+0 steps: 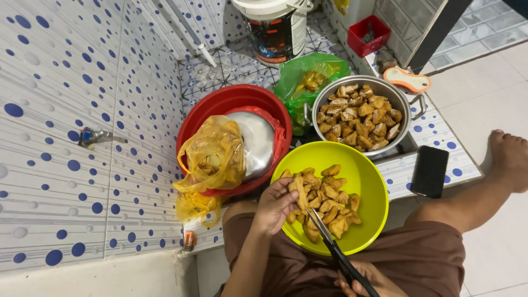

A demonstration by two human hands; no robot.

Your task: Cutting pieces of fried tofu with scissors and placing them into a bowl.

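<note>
My left hand (273,207) pinches a strip of fried tofu (300,190) over the yellow-green bowl (367,181), which rests on my lap and holds several golden tofu pieces. My right hand (367,279), at the bottom edge, grips black-handled scissors (330,242) whose blades point up to the held piece. Behind the bowl stands a metal pot (407,107) full of whole fried tofu puffs.
A red basin (225,99) holds a steel lid and a yellow plastic bag (212,157). A green bag (308,74), a white bucket (275,27), a red box (368,34), a black phone (429,171) and my bare foot (509,157) surround them. A tap (91,136) juts from the dotted tile wall.
</note>
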